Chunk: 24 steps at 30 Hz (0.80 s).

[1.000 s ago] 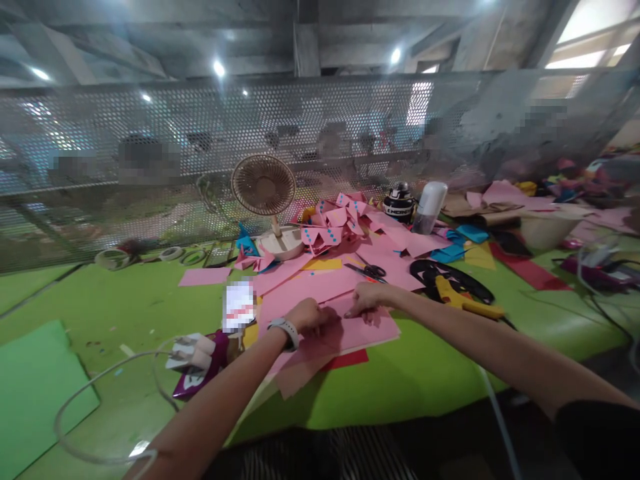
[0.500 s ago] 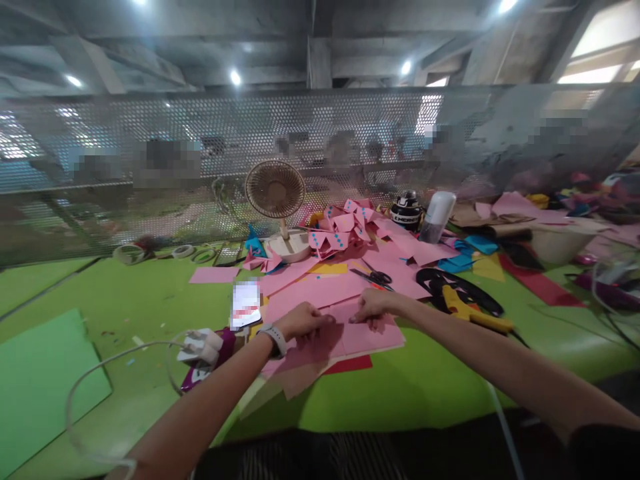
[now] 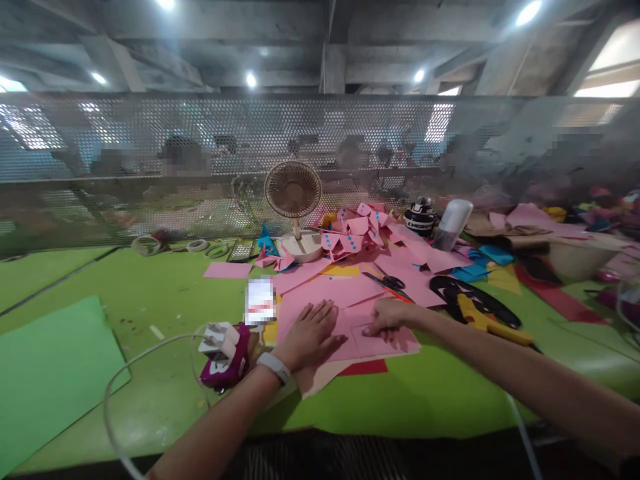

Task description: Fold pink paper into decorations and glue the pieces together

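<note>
My left hand lies flat, fingers spread, on a pink paper sheet on the green table. My right hand rests on the same stack just to the right, its fingers curled and its fingertip pressed on a small pink piece; whether it holds anything is hidden. A red sheet pokes out beneath the pink ones. A white watch is on my left wrist.
Scissors lie just beyond my right hand. A yellow-handled tool lies to the right. A small fan, folded pink pieces with blue dots, a white bottle, tape rolls, a purple plug with white cable and a green sheet surround them.
My left hand has opened from curled fingers to lying flat on the pink sheet. The head view has shifted; my right hand stays on the paper.
</note>
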### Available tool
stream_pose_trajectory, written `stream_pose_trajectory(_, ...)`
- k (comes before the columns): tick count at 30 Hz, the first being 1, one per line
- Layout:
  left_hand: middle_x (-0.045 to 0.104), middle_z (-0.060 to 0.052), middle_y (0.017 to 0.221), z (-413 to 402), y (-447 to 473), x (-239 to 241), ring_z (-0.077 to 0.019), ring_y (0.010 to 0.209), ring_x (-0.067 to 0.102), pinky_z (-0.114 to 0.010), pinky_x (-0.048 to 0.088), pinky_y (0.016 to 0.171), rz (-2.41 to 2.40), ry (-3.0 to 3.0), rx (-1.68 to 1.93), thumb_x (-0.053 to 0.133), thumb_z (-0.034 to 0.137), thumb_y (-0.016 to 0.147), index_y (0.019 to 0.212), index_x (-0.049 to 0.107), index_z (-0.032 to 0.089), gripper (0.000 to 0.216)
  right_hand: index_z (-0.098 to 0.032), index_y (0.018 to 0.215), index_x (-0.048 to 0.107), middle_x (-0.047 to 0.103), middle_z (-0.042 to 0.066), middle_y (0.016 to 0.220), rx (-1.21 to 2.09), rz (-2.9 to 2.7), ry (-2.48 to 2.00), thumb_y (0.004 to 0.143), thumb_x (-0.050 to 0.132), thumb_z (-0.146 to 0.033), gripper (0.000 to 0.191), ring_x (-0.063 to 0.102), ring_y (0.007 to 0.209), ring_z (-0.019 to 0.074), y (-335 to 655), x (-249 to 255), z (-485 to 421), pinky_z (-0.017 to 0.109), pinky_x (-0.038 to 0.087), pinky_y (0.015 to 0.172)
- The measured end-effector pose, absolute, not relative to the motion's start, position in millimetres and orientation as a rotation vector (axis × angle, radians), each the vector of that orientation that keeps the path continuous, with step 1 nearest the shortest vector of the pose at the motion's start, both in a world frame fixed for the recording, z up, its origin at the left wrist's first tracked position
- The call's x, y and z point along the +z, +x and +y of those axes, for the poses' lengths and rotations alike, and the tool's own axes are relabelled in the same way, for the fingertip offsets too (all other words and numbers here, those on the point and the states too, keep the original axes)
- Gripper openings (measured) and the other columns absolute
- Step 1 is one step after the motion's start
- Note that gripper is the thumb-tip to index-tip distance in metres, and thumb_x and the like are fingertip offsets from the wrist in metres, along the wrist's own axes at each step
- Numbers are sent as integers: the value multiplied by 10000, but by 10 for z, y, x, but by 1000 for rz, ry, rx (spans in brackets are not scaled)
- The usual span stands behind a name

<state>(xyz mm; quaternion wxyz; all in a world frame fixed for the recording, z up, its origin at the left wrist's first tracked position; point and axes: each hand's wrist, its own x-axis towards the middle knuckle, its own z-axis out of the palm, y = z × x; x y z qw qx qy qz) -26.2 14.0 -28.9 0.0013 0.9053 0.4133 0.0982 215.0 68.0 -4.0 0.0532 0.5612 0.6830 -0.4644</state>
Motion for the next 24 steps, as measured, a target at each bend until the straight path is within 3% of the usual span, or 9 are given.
stream_pose_trajectory(7,309,-139,1435,136,-274,-293,-231,1345,219,-436,181,1073,1295,2833,369,260,567,883,1380,292,162,642,-132,518,584,605,17,437,-1559,2004,1668,594,727,-461,367,536,365,92,2017,-119,515,169,302,334)
stream_pose_trajectory(12,304,-129,1439,155,-281,-326,-214,1346,220,-435,173,1077,1297,2799,365,230,526,906,1384,283,173,596,-141,581,630,603,-1,437,-1580,1998,1705,679,638,-290,179,548,372,90,1910,-133,398,157,346,341)
stream_pose_trajectory(17,310,-107,1440,171,-269,-335,-201,1339,241,-425,166,1084,1315,2763,351,198,431,934,1370,313,175,518,-157,539,557,586,-16,436,-1620,2073,1760,668,553,-179,131,552,380,102,1866,-167,282,182,427,396)
stream_pose_trajectory(20,314,-101,1438,164,-264,-324,-199,1335,249,-424,168,1084,1324,2753,355,209,400,938,1360,331,179,492,-165,658,555,589,-26,477,-1470,2274,1829,676,512,-154,48,544,393,104,1848,-157,209,189,400,397)
stream_pose_trajectory(24,310,-94,1441,146,-262,-298,-193,1338,243,-420,166,1084,1323,2753,357,242,362,937,1362,323,179,470,-202,868,581,631,-27,672,-978,2732,1850,692,547,-151,186,564,555,107,1834,-85,120,199,368,485)
